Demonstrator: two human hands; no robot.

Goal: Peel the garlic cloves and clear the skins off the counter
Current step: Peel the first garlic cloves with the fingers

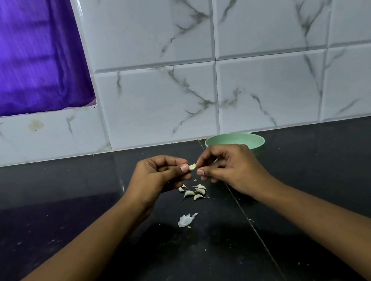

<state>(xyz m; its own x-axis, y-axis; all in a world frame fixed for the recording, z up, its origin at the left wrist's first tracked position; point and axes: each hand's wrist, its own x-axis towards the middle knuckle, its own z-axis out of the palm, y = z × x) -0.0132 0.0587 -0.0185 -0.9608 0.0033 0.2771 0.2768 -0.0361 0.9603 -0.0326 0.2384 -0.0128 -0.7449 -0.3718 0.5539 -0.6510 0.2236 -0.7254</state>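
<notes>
Peeling step, mid-clove. Left hand (158, 175) curled, thumb and forefinger pinching one garlic clove (192, 166) in the air above the black counter (72, 229). Right hand (227, 167) just beside it, fingertips pinched on the clove's other end, probably picking at the skin; whether any has lifted is too small to tell. Under the hands a pile of cloves (194, 192), with a loose skin (186, 220) nearer the camera. Green bowl (252, 140) behind the right hand, contents hidden. Next move likely needs a fine nail pull with the left steadying the clove; skins not yet cleared
</notes>
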